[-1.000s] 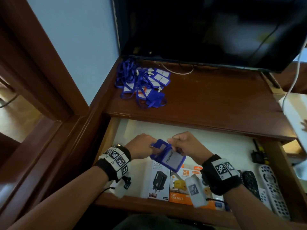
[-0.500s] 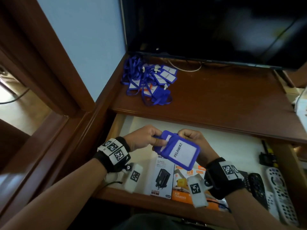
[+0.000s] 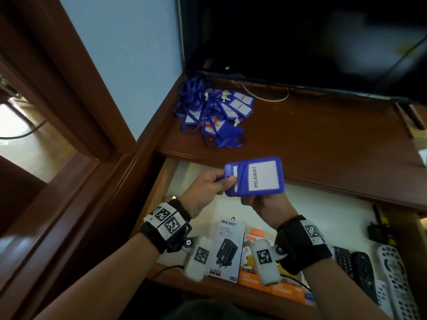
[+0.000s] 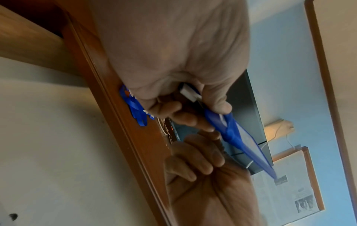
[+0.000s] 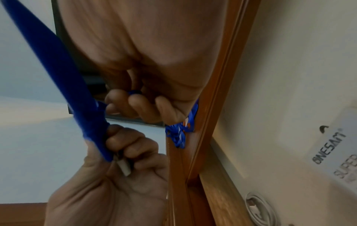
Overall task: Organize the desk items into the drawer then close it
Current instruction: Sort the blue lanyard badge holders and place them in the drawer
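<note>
A blue badge holder [image 3: 256, 176] with a white card reading PELAWAT hangs in the air above the open drawer [image 3: 323, 213]. My left hand [image 3: 227, 183] pinches its left end between thumb and fingers, beside a white clip [image 4: 189, 93]. My right hand [image 3: 258, 202] is under the holder's lower edge, and the holder hides its fingers in the head view. In the right wrist view those fingers [image 5: 135, 105] curl against the back of the holder [image 5: 58, 68], with a bit of blue strap between them. A tangled pile of blue lanyards and badges [image 3: 215, 112] lies at the desk's back left corner.
The drawer holds a grey charger box [image 3: 227, 248], an orange charger box [image 3: 251, 278], several remotes [image 3: 392, 280] at the right and a coiled white cable [image 5: 260, 209]. A dark monitor [image 3: 300, 42] stands at the back of the wooden desk top [image 3: 323, 139].
Both hands have lifted the badge holder from low over the drawer up toward the desk edge. It has turned so the card faces the head camera.
</note>
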`<control>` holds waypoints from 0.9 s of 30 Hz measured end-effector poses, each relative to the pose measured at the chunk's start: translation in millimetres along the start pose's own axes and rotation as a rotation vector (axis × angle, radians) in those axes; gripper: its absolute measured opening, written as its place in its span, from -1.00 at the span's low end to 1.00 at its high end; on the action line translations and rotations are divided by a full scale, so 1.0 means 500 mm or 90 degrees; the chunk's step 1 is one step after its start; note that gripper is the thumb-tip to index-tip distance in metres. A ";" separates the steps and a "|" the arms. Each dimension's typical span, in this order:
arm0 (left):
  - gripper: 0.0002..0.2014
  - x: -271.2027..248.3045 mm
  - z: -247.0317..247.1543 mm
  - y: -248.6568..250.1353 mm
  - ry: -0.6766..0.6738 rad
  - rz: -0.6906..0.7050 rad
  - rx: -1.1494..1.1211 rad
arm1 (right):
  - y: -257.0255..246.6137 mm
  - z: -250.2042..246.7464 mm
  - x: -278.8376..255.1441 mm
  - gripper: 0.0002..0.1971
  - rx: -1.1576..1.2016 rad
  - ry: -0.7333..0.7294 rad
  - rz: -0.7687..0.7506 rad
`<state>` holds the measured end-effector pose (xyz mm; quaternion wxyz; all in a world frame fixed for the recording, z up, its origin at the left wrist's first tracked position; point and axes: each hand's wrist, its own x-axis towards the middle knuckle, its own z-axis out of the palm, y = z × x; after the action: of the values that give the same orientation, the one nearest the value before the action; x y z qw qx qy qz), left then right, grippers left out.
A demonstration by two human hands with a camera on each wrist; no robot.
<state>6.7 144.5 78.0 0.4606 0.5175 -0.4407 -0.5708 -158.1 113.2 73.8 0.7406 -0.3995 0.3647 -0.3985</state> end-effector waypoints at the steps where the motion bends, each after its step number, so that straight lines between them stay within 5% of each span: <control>1: -0.82 0.003 -0.001 0.000 0.021 -0.002 -0.008 | -0.002 0.009 0.008 -0.77 0.022 0.002 0.017; 7: -0.84 0.018 -0.015 -0.006 0.097 -0.040 -0.071 | 0.023 0.059 0.035 -0.84 0.051 -0.009 0.068; 13: -0.81 0.018 -0.041 -0.019 0.080 -0.015 -0.224 | 0.036 0.084 0.043 -0.72 0.017 -0.019 0.081; 21: -0.74 0.021 -0.097 -0.049 0.101 -0.047 -0.262 | 0.058 0.073 0.067 -0.85 -0.030 -0.091 0.194; 27: -0.87 0.039 -0.171 -0.100 0.144 -0.220 -0.088 | 0.053 0.019 0.146 -0.76 -0.216 0.156 0.208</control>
<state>87.5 132.4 19.0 0.4368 0.6131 -0.2513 -0.6084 -111.7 61.2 38.3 0.6679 -0.4023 0.5729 -0.2526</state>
